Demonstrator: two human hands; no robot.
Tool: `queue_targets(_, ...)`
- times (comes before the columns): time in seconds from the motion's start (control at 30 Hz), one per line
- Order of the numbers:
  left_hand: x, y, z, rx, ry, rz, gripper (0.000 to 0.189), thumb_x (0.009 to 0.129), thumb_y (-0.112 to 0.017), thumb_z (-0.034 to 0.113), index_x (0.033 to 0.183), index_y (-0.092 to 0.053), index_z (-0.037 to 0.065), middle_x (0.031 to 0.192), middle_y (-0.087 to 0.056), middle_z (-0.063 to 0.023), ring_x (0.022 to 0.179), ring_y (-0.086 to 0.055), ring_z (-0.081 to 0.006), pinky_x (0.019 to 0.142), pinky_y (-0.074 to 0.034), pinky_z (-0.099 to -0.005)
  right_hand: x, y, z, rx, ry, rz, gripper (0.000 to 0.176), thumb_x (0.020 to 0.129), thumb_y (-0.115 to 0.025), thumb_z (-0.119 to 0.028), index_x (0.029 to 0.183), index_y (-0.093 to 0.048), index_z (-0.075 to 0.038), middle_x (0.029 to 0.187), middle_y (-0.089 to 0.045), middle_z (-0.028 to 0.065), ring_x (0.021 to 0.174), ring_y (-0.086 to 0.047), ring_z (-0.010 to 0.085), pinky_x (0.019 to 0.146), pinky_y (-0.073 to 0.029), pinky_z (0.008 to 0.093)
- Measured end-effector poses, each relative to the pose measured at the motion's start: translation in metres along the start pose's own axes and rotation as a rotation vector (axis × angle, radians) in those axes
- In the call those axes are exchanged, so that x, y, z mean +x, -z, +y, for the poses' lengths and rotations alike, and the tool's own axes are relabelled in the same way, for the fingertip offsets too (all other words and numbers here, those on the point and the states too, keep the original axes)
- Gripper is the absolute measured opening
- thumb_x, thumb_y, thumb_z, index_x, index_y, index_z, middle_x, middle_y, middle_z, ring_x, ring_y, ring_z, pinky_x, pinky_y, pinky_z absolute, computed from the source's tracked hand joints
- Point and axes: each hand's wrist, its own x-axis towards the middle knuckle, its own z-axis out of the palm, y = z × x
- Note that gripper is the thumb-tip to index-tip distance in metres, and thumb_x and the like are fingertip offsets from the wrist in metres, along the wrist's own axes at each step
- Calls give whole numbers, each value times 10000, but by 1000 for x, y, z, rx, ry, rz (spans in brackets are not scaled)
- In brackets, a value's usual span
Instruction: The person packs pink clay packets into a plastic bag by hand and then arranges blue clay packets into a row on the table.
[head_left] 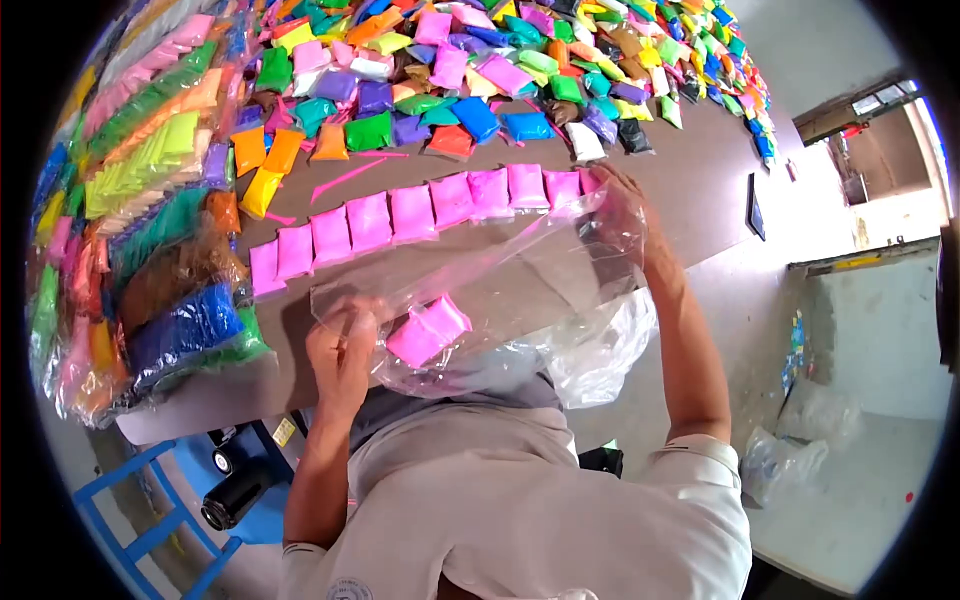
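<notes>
A clear plastic bag (500, 300) stretches between my two hands above the table's near edge. My left hand (345, 345) is closed on its left side, the thumb on top. Pink packets (430, 330) lie inside the bag, close to my left hand. A row of pink packets (370, 220) lies side by side on the table beyond the bag. At the right end of this row, my right hand (618, 205) has its fingers curled over the last pink packet (592, 180). Bag plastic covers part of that hand, and its fingertips are partly hidden.
A large heap of mixed coloured packets (480, 75) covers the table's far side. Bagged rows of packets (160, 230) are stacked at left. A dark phone-like slab (755, 207) lies at right. A black bottle (235, 500) rests on a blue chair (150, 540) below the table.
</notes>
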Motion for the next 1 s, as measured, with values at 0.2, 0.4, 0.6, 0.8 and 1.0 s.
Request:
queue_targets(0.2,2,-1,-6,26,-71,-22,189,953,-564,109,956,-669,-48,838,-602,-11,608,-433,-30,530,-316,-214,-12,-3,20,253,-178,58,450,879,-618,-90,1312,-539,-2,1206,-643,192,1057,-630,375,926,-483,400)
queue_targets(0.4,-2,-2,1,5,-43,-42,203,956,-564,121,991,-665,-52,914,-658,-54,661,-514,-57,570,-384,-214,0,4,-14,395,-276,101,420,915,-599,-144,1322,-544,-57,1132,-660,200,1008,-664,359,858,-516,392)
queue_targets(0.6,-1,5,1,51,-19,-43,211,957,-550,113,948,-679,-53,930,-664,-80,792,-605,-123,677,-461,-248,13,-7,-30,54,51,91,475,916,-598,-251,1347,-522,-64,1338,-556,205,1160,-581,413,957,-497,441)
queue_targets(0.8,-2,3,-4,-11,-27,-27,214,953,-548,104,915,-689,-53,929,-667,-99,848,-614,-146,725,-471,-263,16,1,-40,-40,93,-50,632,804,-716,-300,1366,-514,-94,1381,-523,199,1263,-501,405,1013,-455,456)
queue_targets(1.0,0,0,0,10,-24,-20,209,952,-562,110,900,-683,-52,914,-667,-85,795,-599,-120,674,-453,-246,24,10,-62,-5,-10,-34,596,776,-712,-222,1333,-547,-84,1212,-632,210,1125,-594,397,911,-513,439)
